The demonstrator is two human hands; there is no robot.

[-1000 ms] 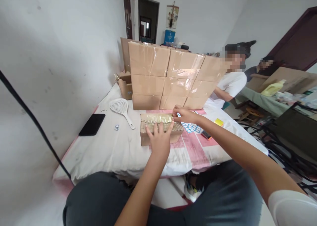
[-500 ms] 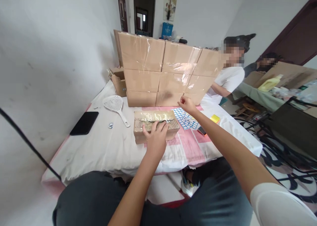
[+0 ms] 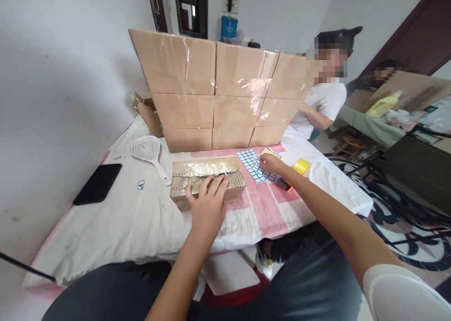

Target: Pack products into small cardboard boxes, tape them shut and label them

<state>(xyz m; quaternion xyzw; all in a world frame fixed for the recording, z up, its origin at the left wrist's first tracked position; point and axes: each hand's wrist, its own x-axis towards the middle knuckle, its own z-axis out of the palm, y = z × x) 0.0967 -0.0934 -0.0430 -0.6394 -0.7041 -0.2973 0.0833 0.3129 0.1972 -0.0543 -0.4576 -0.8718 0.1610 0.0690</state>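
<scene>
A small cardboard box (image 3: pixel 186 167) with shiny clear tape along its top sits on the table in front of me. My left hand (image 3: pixel 208 201) rests on its top, fingers spread over the torn-looking seam. To the right of the box lie white sticker sheets (image 3: pixel 251 164) with blue-outlined labels. My right hand (image 3: pixel 272 163) is over these sheets with its fingers curled together; what is in them, if anything, is hidden. Close to that wrist are a yellow pad (image 3: pixel 301 166) and a small black-and-orange object (image 3: pixel 283 184).
A tall wall of taped cardboard boxes (image 3: pixel 183 110) stands behind the small box. On the left are a white slotted skimmer (image 3: pixel 148 151), a black phone or tablet (image 3: pixel 97 184) and a small clip-like piece (image 3: pixel 140 185). A person in a white shirt (image 3: pixel 326 105) sits beyond at right.
My right hand has come down from before the box wall onto the sticker sheets. My left hand stays on the small box. The whole view has shifted slightly.
</scene>
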